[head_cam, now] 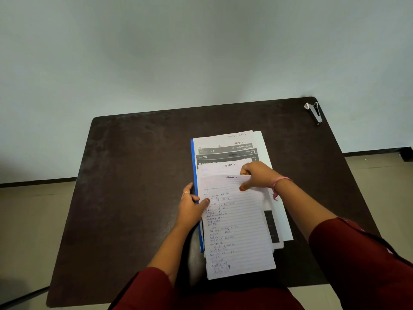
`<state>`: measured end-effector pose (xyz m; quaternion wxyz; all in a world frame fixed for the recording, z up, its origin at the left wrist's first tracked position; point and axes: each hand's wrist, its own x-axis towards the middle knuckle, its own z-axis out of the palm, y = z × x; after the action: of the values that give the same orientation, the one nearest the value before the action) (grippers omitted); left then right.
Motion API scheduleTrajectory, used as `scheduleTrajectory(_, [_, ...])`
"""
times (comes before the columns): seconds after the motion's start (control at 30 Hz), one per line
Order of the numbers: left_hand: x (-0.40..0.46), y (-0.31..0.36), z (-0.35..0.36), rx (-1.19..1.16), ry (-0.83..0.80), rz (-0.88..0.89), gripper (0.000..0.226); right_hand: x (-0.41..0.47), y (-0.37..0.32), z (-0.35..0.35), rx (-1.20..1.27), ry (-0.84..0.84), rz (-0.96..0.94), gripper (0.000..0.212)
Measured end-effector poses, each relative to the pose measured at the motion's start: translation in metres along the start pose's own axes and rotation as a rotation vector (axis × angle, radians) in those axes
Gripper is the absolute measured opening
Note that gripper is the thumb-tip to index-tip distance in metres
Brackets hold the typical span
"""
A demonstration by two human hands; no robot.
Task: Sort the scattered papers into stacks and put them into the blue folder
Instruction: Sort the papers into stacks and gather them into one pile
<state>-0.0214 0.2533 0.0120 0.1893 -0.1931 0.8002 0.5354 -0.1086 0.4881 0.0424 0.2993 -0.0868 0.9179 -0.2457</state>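
A stack of papers (225,151) lies fanned on the blue folder (194,166), whose blue edge shows along the stack's left side. On top sits a lined handwritten sheet (239,224) that reaches toward the table's near edge. My right hand (257,175) pinches that sheet's upper right corner, thumb on top. My left hand (192,206) rests at the stack's left edge, with the thumb pressing on the lined sheet and the fingers beside the folder. Printed sheets with dark headers show further up the stack.
The dark brown table (134,186) holds a stapler (315,113) at its far right corner. A pale wall stands behind the table and the floor shows on both sides.
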Motion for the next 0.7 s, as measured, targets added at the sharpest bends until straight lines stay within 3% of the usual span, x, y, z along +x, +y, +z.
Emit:
scheduleTrajectory(0.27, [-0.015,-0.011,-0.015,-0.230,-0.003,-0.024,0.013,-0.021,-0.009,-0.002,0.288,-0.007,-0.007,0.031])
scheduleTrajectory(0.37, [-0.023,-0.003,-0.014,-0.361,0.048,-0.084,0.012,-0.019,-0.017,0.004,0.381,0.048,0.008,0.045])
scheduleTrajectory(0.53, [-0.024,0.002,-0.017,-0.487,0.060,-0.143,0.012,-0.031,-0.029,0.027,0.877,0.210,0.085,0.040])
scheduleTrajectory(0.7, [-0.019,-0.007,-0.027,-0.441,0.044,-0.226,0.012,-0.038,-0.034,0.053,0.887,0.406,0.192,0.029])
